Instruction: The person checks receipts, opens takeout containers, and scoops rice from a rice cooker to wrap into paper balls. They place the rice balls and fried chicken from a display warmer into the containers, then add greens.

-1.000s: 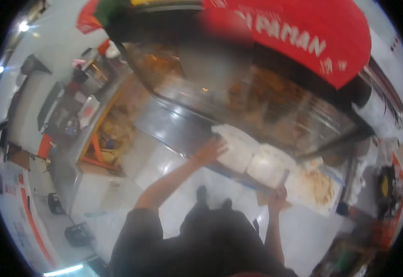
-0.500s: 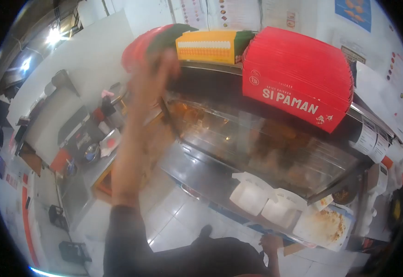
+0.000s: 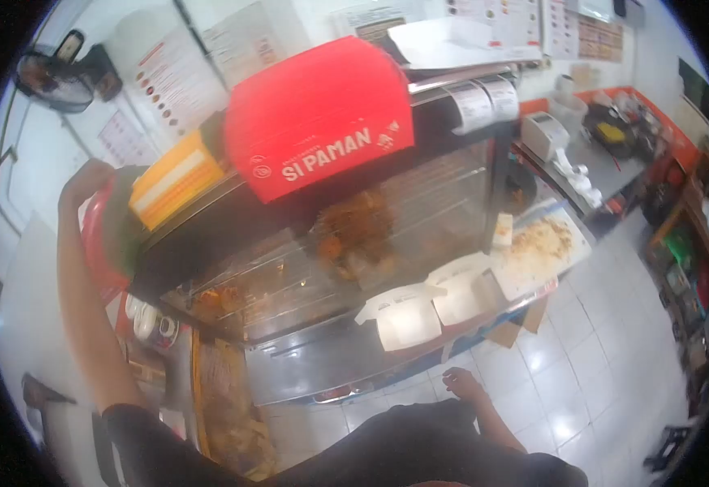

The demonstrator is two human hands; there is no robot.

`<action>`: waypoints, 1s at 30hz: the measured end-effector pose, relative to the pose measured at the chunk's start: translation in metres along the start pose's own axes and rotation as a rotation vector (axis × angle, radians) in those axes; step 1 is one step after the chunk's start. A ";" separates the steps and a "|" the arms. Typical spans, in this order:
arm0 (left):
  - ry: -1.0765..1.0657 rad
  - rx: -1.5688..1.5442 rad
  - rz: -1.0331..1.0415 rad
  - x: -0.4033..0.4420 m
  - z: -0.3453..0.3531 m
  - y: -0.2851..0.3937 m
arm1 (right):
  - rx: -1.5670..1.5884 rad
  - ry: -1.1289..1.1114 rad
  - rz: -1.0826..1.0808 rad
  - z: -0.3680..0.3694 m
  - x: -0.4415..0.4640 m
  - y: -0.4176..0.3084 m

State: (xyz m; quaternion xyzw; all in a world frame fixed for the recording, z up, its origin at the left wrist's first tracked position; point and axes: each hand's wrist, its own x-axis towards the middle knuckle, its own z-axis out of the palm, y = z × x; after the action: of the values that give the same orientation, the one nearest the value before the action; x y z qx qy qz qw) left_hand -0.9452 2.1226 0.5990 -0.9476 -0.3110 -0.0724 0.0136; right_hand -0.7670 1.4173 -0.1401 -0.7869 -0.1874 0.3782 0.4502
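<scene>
My left hand (image 3: 86, 180) is raised at the far left, at the back edge of a red and green stack of folded cardboard (image 3: 109, 231) on top of the glass food display case (image 3: 273, 280). Its fingers are partly hidden and blurred, so I cannot tell whether they grip the stack. My right hand (image 3: 465, 385) hangs low over the floor in front of the counter, holding nothing, its fingers loosely bent and apart. On the steel counter, two white open takeaway boxes (image 3: 407, 325) stand side by side, left of a white crumb-covered tray (image 3: 537, 252).
A large red stack of "SI PAMAN" boxes (image 3: 318, 122) and a yellow box stack (image 3: 177, 180) sit on the case. Fried food (image 3: 358, 235) shows behind the glass. Receipts (image 3: 484, 104) hang at its right end. A receipt printer (image 3: 543, 136) stands on the right-hand counter.
The view has swung to the right. My left hand has moved from in front of the red and green stack to its far back edge. My right hand still hangs low.
</scene>
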 end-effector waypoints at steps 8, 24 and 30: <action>0.187 -0.274 0.203 -0.009 0.006 -0.003 | -0.074 0.079 0.042 -0.011 -0.035 0.005; 1.622 -0.040 0.544 -0.097 -0.066 0.344 | -0.057 0.366 -0.646 -0.240 -0.084 -0.265; 1.132 -0.217 1.105 -0.158 0.075 0.606 | 0.389 0.655 -1.493 -0.312 -0.134 -0.392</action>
State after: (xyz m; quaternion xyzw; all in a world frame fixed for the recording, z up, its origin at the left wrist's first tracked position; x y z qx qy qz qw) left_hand -0.7027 1.5468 0.5132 -0.7800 0.2666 -0.5551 0.1109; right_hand -0.5963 1.3612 0.3470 -0.4344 -0.4503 -0.2414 0.7418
